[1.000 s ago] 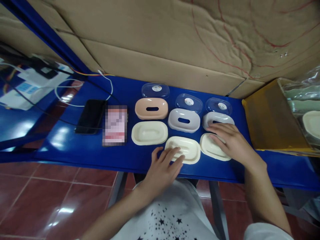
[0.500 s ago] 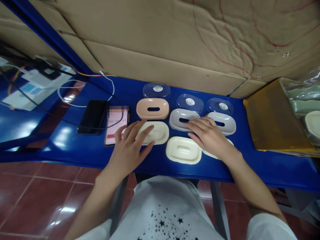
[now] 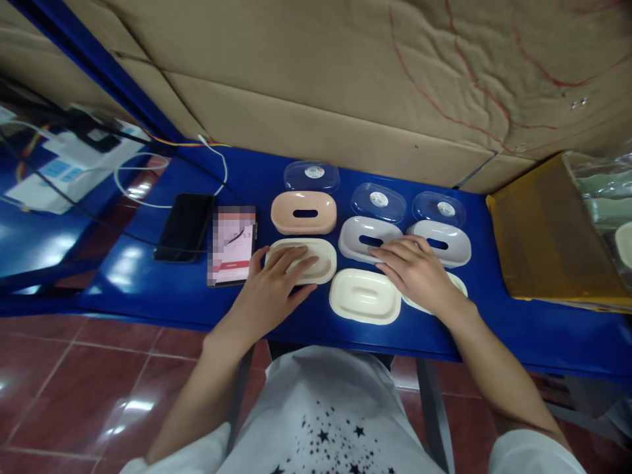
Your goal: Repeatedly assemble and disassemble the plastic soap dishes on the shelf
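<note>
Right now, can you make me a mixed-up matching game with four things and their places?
1. Left hand
2. Right hand
3. Peach dish
4. Cardboard box

A. Right of every clear lid
B. In front of the leftmost clear lid
C. Over the leftmost cream tray
D. Partly hiding the rightmost cream tray

Pairs: 1-C, 2-D, 3-B, 4-A

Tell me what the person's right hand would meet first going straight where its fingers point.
Likely the middle slotted dish; the right hand shows its fingertips over the near edge, though contact is unclear.
</note>
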`<state>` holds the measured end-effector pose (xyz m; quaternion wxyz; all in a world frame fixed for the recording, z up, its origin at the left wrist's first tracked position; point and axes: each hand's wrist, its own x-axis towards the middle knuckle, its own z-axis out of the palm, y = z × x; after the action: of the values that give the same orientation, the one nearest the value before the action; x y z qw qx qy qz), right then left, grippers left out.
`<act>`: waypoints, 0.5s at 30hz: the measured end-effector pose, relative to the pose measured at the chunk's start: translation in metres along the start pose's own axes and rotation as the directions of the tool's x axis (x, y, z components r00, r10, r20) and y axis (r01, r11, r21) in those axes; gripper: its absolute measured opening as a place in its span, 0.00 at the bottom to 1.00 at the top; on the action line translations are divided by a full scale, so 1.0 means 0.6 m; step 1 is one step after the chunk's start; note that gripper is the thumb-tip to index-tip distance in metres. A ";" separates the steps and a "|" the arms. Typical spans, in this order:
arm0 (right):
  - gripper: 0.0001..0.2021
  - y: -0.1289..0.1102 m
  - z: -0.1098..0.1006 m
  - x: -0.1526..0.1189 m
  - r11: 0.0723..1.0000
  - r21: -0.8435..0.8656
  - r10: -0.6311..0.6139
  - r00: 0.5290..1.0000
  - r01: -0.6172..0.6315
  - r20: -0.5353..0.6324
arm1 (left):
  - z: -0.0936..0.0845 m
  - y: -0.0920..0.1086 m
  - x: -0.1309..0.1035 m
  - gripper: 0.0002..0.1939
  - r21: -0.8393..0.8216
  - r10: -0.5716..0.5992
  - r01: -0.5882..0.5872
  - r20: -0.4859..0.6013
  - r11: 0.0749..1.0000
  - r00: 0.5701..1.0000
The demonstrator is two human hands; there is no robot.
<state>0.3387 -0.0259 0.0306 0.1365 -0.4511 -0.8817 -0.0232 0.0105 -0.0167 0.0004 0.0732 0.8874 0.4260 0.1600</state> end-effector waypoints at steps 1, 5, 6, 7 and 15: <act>0.14 -0.002 -0.004 -0.002 1.000 0.010 -0.001 1.000 0.001 -0.024 | 0.000 0.000 0.000 0.20 0.003 0.000 0.000 0.001 1.000 1.000; 0.17 -0.025 -0.026 -0.024 0.996 0.085 -0.001 0.996 0.008 -0.085 | 0.001 0.001 0.000 0.20 -0.006 -0.009 0.009 0.002 1.000 1.000; 0.18 -0.035 -0.031 -0.033 0.995 0.097 -0.004 0.996 0.013 -0.090 | 0.001 0.001 -0.001 0.20 -0.010 -0.011 0.011 0.001 1.000 1.000; 0.20 -0.046 -0.036 -0.043 0.995 0.101 -0.008 0.996 0.017 -0.093 | 0.001 0.000 -0.001 0.20 -0.013 -0.012 0.012 0.000 1.000 1.000; 0.30 -0.127 -0.031 -0.107 0.998 0.049 0.045 0.998 -0.042 -0.055 | 0.002 -0.003 0.000 0.21 -0.019 -0.002 0.002 0.003 1.000 1.000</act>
<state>0.3177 -0.1247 0.0382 0.1722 -0.4659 -0.8678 -0.0117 0.0095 -0.0153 -0.0010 0.0824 0.8865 0.4253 0.1625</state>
